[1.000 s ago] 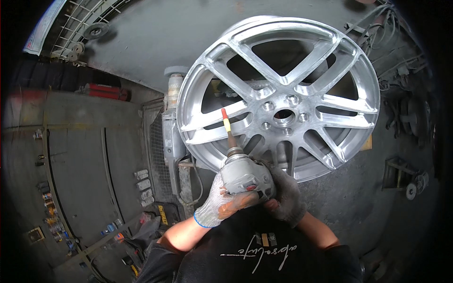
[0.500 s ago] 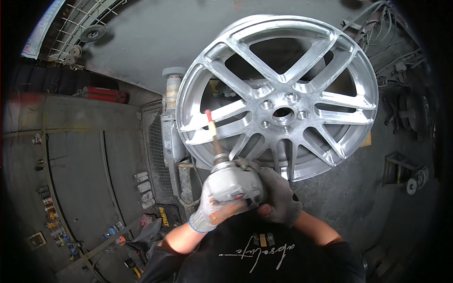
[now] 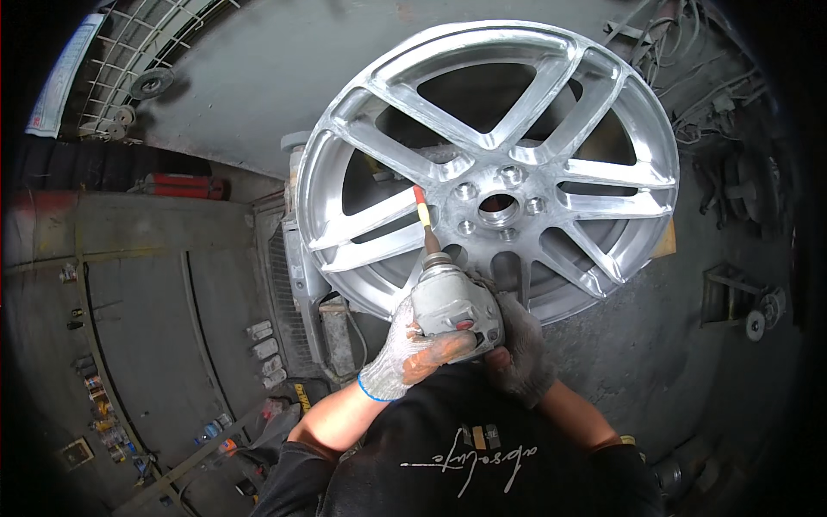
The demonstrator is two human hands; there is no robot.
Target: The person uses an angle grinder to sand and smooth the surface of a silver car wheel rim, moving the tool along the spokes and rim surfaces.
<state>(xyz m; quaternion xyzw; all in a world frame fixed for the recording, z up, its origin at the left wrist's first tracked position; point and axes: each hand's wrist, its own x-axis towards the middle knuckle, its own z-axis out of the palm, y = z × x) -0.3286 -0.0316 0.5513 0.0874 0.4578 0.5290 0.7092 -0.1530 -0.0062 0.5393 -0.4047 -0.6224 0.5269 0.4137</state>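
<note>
A large bare-metal alloy wheel (image 3: 482,138) with several split spokes and a centre hub fills the upper middle of the view. Between my hands is a grey die grinder (image 3: 454,302) with a thin spindle whose end (image 3: 421,204) is yellow and red. That end lies over the inner part of the left spokes, close to the hub; whether it touches the metal I cannot tell. My left hand (image 3: 418,345), in a dirty white knit glove with bare fingertips, wraps the grinder's left side. Gloved in grey, my right hand (image 3: 523,349) grips its right rear.
Left of the wheel stands another grey power tool (image 3: 301,250) beside a mesh panel. A wire rack (image 3: 142,52) hangs at the upper left, above a red cylinder (image 3: 185,186). Cables (image 3: 676,43) gather at the upper right. A small metal stand (image 3: 732,297) is on the right.
The grinder and both hands have moved right, its tip going from the left rim area toward the hub. The wheel sits slightly further left in view.
</note>
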